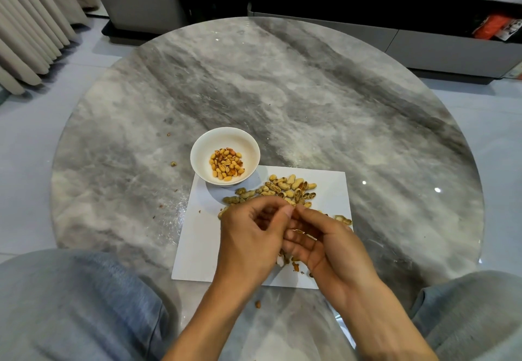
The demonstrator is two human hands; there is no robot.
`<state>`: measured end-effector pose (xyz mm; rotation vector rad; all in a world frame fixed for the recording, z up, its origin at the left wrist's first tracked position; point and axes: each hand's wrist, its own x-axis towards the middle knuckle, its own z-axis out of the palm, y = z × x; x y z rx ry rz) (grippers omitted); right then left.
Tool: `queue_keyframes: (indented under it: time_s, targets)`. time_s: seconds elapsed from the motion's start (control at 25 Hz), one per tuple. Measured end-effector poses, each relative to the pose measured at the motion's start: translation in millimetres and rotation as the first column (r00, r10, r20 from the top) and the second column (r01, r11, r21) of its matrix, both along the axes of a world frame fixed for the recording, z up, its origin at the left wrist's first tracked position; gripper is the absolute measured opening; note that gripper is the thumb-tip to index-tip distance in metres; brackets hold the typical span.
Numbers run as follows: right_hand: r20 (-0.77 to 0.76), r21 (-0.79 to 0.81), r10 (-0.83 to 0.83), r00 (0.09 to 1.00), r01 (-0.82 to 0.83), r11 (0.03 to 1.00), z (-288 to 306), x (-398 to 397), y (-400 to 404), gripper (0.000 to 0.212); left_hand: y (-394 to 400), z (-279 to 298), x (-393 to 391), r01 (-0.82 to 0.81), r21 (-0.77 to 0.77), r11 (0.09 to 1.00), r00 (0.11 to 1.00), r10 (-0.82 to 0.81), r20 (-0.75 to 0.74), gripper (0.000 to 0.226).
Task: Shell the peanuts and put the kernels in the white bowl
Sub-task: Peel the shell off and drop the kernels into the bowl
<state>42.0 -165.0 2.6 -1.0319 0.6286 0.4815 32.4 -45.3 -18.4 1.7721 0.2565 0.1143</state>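
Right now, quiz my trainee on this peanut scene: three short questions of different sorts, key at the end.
1. True or false: the white bowl already holds kernels.
2. Where does the pile of unshelled peanuts lie? A) in the bowl B) on the white sheet C) on the floor
3. Fill in: the left hand and right hand meet over the ____, fingers pinching a peanut between them.

Key: 1 true; 2 B; 3 sheet
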Motion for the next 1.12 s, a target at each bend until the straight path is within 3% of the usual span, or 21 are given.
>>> queue_keyframes:
  time_s: [0.04, 0.12, 0.2, 0.44, 0.6, 0.68, 0.8, 0.96, 1.04, 1.12]
  targets:
    - [-0.015, -0.004, -0.009, 1.0, 0.009, 1.0, -0.5, 0.7, -0.2, 0.018, -0.3, 1.7, 1.4, -0.067, -0.195, 0.979, 0.988, 0.037, -0.152, 0.013]
    - [-0.027, -0.014, -0.017, 0.999, 0.017, 1.0, -2.4, 1.0, 0.0, 0.017, 0.9, 4.8, 3.8, -0.217, -0.49, 0.844, 0.93, 0.026, -0.367, 0.014]
    - [-0.012, -0.035, -0.012, 1.0, 0.012, 0.999, -3.9, 0.4, 0.6, 0.016, 2.6, 6.5, 5.6, -0.314, -0.626, 0.714, 0.893, -0.001, -0.45, 0.015]
    - [0.124, -0.298, 0.033, 0.992, 0.006, 0.954, -2.0, -0.2, -1.3, 0.013, 4.1, 9.8, 6.9, -0.448, -0.732, 0.514, 0.846, -0.022, -0.533, 0.014]
    - [0.173, -0.362, 0.022, 0.985, 0.043, 0.931, -0.5, 0.4, -2.0, 0.013, 6.4, 15.4, 7.4, -0.47, -0.803, 0.366, 0.841, -0.088, -0.533, 0.034]
    - [0.271, -0.522, 0.076, 0.959, 0.08, 0.849, -3.7, -0.5, -4.0, 0.011, 7.7, 18.3, 7.3, -0.476, -0.823, 0.309, 0.842, -0.112, -0.528, 0.043]
    - [0.416, -0.815, 0.337, 0.844, 0.182, 0.55, -8.0, -4.1, -4.8, 0.021, 8.1, 17.9, 6.3, -0.479, -0.83, 0.286, 0.843, -0.112, -0.526, 0.048]
    - [0.458, -0.874, 0.617, 0.64, 0.197, 0.444, -18.1, -6.8, 7.4, 0.008, 8.2, 16.5, 6.1, -0.457, -0.824, 0.335, 0.846, -0.122, -0.519, 0.053]
    - [0.432, -0.898, 0.671, 0.602, 0.216, 0.384, -27.3, -5.8, 8.6, 0.018, 7.5, 16.9, 5.6, -0.45, -0.826, 0.341, 0.846, -0.135, -0.516, 0.055]
    - [0.416, -0.908, 0.683, 0.601, 0.233, 0.347, -30.6, -4.9, 8.0, 0.009, 7.1, 17.7, 3.2, -0.442, -0.824, 0.354, 0.844, -0.149, -0.516, 0.057]
